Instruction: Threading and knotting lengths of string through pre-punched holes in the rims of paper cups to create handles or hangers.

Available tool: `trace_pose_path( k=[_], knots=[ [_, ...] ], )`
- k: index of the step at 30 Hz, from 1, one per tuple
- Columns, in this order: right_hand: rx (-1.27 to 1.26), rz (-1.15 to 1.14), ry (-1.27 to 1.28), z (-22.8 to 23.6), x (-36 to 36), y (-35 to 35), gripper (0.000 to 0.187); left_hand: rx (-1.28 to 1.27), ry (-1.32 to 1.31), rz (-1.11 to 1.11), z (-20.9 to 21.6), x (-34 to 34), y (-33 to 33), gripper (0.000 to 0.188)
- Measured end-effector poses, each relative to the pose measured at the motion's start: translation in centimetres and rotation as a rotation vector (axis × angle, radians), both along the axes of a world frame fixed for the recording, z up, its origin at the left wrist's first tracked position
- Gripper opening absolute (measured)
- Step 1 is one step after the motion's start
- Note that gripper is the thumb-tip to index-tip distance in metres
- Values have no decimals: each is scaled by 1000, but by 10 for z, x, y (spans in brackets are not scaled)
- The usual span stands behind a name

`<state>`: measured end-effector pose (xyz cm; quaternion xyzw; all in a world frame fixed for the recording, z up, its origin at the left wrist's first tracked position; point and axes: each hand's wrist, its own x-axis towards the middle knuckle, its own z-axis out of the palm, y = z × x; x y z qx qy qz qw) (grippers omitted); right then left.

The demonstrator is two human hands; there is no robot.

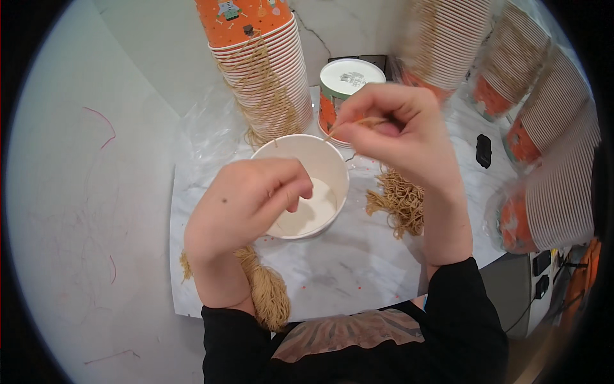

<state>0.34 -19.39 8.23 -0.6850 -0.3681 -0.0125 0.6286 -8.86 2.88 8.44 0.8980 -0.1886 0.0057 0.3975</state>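
I see my left hand (246, 201) clamped on the white cup's (320, 168) rim while my right hand (400, 131) pinches a tan string (348, 125) above it.

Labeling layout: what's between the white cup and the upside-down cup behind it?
Head view: the right hand, pinching a tan string, between white cup and upside-down cup.

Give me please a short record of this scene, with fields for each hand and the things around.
left hand: the left hand grips the rim of a white paper cup, fingers curled over it
right hand: the right hand pinches a tan string above the cup
nearby string: loose string bundle right of the cup; another bundle under the left wrist
stacks: tall stack of orange-printed cups behind; more stacks lying at right
surface: marble-patterned table
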Motion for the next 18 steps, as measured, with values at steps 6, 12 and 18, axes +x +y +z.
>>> trace_pose_path(
  k=[6, 12, 18],
  knots=[
    [-50, -70, -63, 13, 5, -19, 7, 488, 15, -316, -6, -3, -4, 37],
    [-97, -16, -149, 7, 4, -20, 7, 509, -17, -140, -7, 0, -7, 27],
    [-121, 46, -285, 6, -6, -8, 9, -43, -1, 107, -1, 7, -1, 17]
  ],
)
